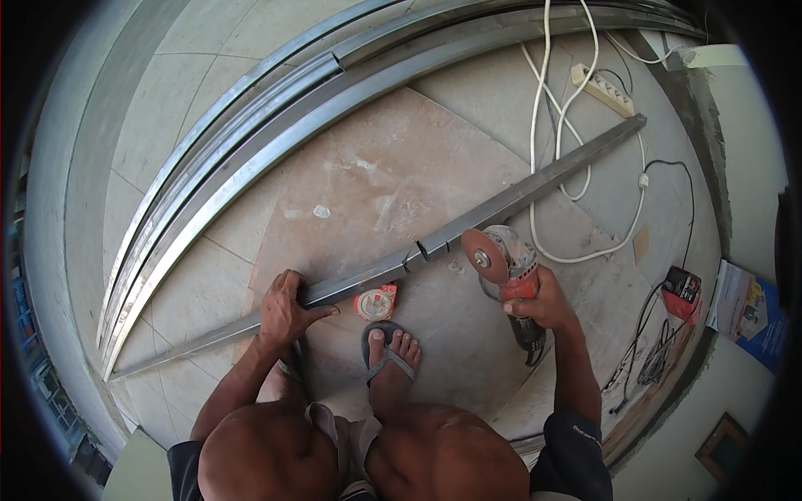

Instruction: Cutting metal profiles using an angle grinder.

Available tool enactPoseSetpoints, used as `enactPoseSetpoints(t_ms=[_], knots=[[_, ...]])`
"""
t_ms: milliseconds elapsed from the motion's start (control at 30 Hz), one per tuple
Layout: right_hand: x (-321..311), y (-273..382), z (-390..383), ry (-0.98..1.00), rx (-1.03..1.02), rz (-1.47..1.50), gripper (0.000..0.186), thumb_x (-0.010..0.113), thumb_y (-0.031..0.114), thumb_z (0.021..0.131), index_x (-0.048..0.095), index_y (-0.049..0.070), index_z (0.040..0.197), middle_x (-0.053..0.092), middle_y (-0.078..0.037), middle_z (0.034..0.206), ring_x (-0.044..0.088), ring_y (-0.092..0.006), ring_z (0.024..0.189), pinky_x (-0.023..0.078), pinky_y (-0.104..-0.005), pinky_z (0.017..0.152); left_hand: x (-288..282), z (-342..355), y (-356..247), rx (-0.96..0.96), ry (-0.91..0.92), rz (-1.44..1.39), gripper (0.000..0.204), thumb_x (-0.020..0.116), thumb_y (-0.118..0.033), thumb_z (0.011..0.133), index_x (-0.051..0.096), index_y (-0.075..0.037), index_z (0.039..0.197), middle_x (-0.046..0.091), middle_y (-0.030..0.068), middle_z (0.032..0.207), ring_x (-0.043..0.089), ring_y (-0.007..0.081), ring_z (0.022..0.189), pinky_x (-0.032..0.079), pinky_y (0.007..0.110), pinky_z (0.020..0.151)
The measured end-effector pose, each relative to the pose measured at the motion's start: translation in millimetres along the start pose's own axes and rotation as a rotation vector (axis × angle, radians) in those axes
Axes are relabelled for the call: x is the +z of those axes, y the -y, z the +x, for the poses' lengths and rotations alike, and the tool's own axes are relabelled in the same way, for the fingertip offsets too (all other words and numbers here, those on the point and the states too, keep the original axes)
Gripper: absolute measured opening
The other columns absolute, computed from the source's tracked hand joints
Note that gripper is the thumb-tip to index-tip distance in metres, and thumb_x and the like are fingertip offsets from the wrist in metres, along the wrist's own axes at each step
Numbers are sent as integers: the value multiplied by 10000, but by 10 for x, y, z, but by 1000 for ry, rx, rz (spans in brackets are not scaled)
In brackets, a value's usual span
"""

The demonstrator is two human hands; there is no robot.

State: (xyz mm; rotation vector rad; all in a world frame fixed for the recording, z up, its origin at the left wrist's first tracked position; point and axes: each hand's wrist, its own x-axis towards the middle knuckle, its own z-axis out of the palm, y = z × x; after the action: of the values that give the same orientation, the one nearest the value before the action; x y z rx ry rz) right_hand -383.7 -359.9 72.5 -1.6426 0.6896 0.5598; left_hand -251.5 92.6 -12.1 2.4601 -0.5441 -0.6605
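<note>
A long square metal tube [501, 199] lies slantwise over the floor in front of me, with dark notches cut into it near its middle. My left hand [286, 309] rests on the tube left of those cuts, fingers over it and thumb stretched out. In my right hand [545, 302] is a red and black angle grinder [520, 288], gripped round its body. The grinder's reddish-brown disc [483, 255] faces up and left, beside the tube and apart from the notches. A red tape measure [375, 302] sits against the tube's near side, by my sandalled foot.
Several long metal profiles [251, 167] lie beyond the tube. A white power strip [603, 90] and looped white cable [535, 167] are at the far right. A red and black charger-like box [682, 290] with dark cords lies right, beside a blue printed box [752, 313].
</note>
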Motion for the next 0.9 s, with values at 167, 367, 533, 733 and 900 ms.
enactPoseSetpoints(t_ms=[167, 367, 533, 733, 900], knots=[[-168, 561, 223, 176, -62, -141, 720, 897, 187, 655, 620, -25, 1285, 707, -93, 1159, 656, -178, 1043, 515, -336, 962, 14, -49, 79, -11, -179, 135, 679, 970, -404, 593, 537, -45, 974, 575, 142, 909, 602, 368, 864, 505, 467, 778], [-223, 1235, 293, 204, -75, -381, 747, 896, 211, 625, 625, -17, 1282, 696, -61, 1127, 640, -168, 1014, 512, -327, 956, -72, 127, 266, -27, -224, 151, 675, 937, -442, 638, 539, -40, 1005, 572, 149, 960, 590, 361, 963, 491, 450, 849], [-207, 1427, 588, 282, -66, -446, 687, 886, 215, 626, 645, -14, 1227, 702, -66, 1081, 649, -186, 959, 525, -339, 916, 76, 55, 279, -86, -265, 87, 694, 912, -516, 654, 551, -44, 1013, 621, 160, 976, 614, 374, 942, 492, 465, 879], [-129, 1646, 1185, 451, -100, -718, 689, 879, 254, 617, 664, 4, 1222, 716, -88, 1039, 653, -205, 940, 521, -344, 899, 216, 18, 265, -81, -466, 127, 683, 908, -500, 661, 558, -49, 1037, 620, 150, 956, 599, 360, 936, 460, 463, 868], [-87, 1527, 1535, 614, -100, -754, 689, 853, 233, 638, 643, 18, 1259, 707, -85, 1051, 646, -207, 963, 515, -347, 924, 213, 6, 260, -130, -472, 107, 709, 933, -428, 616, 553, -45, 1076, 615, 141, 961, 597, 358, 977, 461, 460, 886]])
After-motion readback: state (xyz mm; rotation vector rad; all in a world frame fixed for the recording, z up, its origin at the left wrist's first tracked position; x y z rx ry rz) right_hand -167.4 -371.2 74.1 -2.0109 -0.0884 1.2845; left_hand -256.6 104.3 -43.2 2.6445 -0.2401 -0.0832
